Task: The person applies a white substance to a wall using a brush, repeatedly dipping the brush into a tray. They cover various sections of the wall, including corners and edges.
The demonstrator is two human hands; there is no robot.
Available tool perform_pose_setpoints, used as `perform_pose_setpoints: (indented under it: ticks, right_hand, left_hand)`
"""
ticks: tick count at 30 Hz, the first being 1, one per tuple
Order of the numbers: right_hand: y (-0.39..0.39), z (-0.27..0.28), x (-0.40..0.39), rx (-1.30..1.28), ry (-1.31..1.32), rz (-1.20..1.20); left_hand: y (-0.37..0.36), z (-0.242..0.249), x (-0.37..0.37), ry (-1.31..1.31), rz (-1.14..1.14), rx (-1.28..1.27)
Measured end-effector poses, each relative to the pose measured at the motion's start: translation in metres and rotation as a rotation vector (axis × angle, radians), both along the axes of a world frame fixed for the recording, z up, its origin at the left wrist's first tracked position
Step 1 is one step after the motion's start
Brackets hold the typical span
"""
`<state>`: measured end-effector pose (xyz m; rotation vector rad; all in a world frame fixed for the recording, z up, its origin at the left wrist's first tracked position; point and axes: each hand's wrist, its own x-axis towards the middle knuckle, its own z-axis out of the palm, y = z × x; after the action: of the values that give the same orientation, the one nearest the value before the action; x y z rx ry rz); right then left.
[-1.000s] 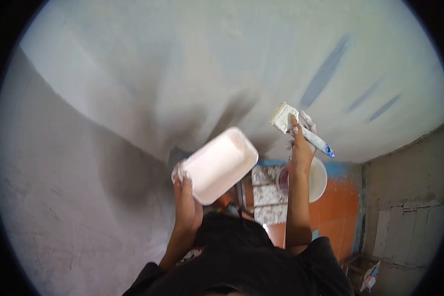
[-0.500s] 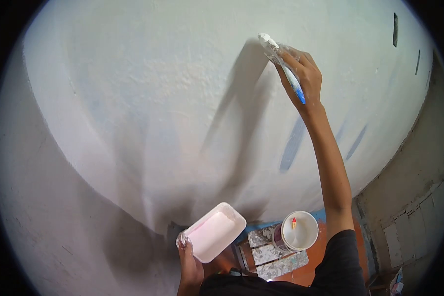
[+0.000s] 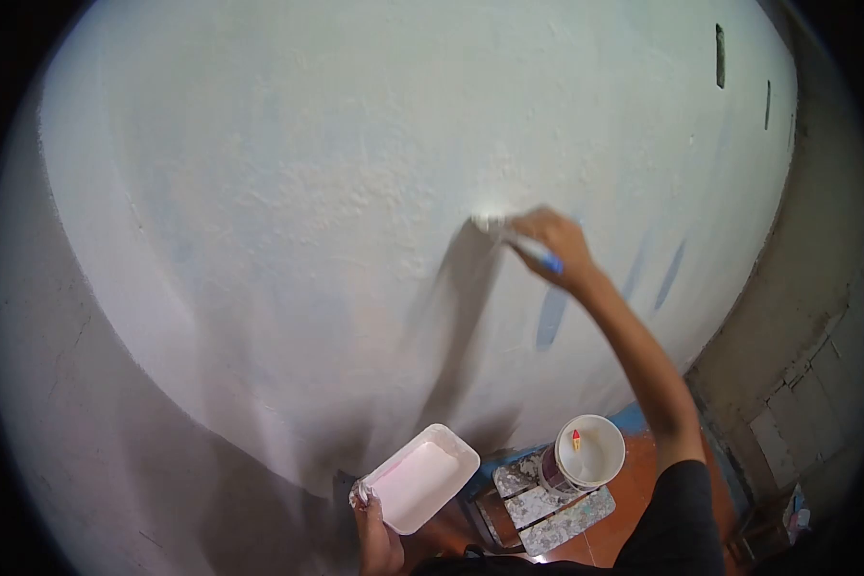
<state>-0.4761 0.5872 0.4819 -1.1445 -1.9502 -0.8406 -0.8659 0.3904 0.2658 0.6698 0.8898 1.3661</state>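
Observation:
My right hand (image 3: 553, 248) grips a paintbrush (image 3: 509, 233) with a blue-tipped handle; its white bristles press against the white-painted wall (image 3: 336, 173). The hand and brush are motion-blurred. Low in the view my left hand (image 3: 374, 538) holds a white rectangular tray (image 3: 420, 477) of pale paint by its near corner, tilted away from the wall.
Blue unpainted streaks (image 3: 551, 317) show on the wall below and right of the brush. A white paint bucket (image 3: 586, 453) stands on a paint-spattered stool (image 3: 538, 507) over an orange floor. A rough grey wall (image 3: 816, 317) meets the painted wall at the right.
My right hand rose from beside the tray up to the wall, then dragged the brush down and left across it. The tray dropped lower in view as my head tilted up.

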Motion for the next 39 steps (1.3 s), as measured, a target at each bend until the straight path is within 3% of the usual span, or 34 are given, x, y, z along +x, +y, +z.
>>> perform_pose_setpoints:
  ticks: [5,6,7,9,11,13,16,21,23,25,26,29,31,34,37,39]
  right_hand:
    - [0.016,0.150,0.023,0.166,0.071,-0.100]
    - [0.019,0.174,0.028,0.282,0.028,-0.012]
    - [0.013,0.197,0.023,0.356,-0.009,-0.107]
    - [0.000,0.220,0.009,0.328,0.155,-0.233]
    - [0.013,0.207,0.015,0.535,0.017,-0.108]
    - [0.038,0.160,0.027,0.659,-0.136,0.107]
    - [0.018,0.063,-0.008,0.387,-0.092,-0.138]
    - [-0.006,-0.039,-0.033,0.056,-0.210,-0.102]
    - [-0.014,-0.044,-0.033,-0.174,-0.162,-0.096]
    - [-0.009,-0.021,-0.016,-0.206,-0.138,-0.030]
    - [0.002,-0.002,-0.004,-0.159,-0.101,-0.034]
    - [0.008,0.098,0.005,0.364,0.005,0.129]
    - [0.001,0.151,-0.006,0.484,0.022,0.045]
    - [0.016,0.144,-0.016,0.491,-0.018,-0.053]
    - [0.027,0.058,-0.030,0.516,-0.213,-0.124]
    - [0.023,-0.011,-0.040,0.386,-0.218,-0.078]
  left_hand:
    - [-0.010,0.001,-0.007,0.001,0.017,0.012]
    - [-0.013,0.000,-0.009,-0.003,0.010,0.023]
    - [-0.013,-0.001,-0.012,-0.005,0.002,0.034]
    - [-0.015,-0.014,-0.017,0.041,-0.009,-0.058]
    - [-0.017,-0.022,-0.022,0.055,-0.016,-0.115]
    - [-0.022,-0.022,-0.024,0.034,-0.027,-0.132]
    - [-0.030,-0.017,-0.023,0.079,0.009,-0.133]
    - [-0.037,-0.020,-0.016,0.070,0.041,-0.127]
    - [-0.043,-0.029,-0.011,0.060,0.039,-0.097]
    - [-0.046,-0.041,-0.006,0.020,0.018,-0.026]
    - [-0.053,-0.033,0.002,0.004,0.021,0.009]
    - [-0.071,-0.007,0.024,-0.033,0.045,0.055]
    - [-0.077,-0.009,0.035,-0.057,0.084,0.027]
    - [-0.086,-0.014,0.051,-0.067,0.168,-0.009]
    - [-0.092,-0.038,0.057,-0.070,0.230,-0.044]
    - [-0.099,-0.034,0.061,-0.088,0.234,-0.051]
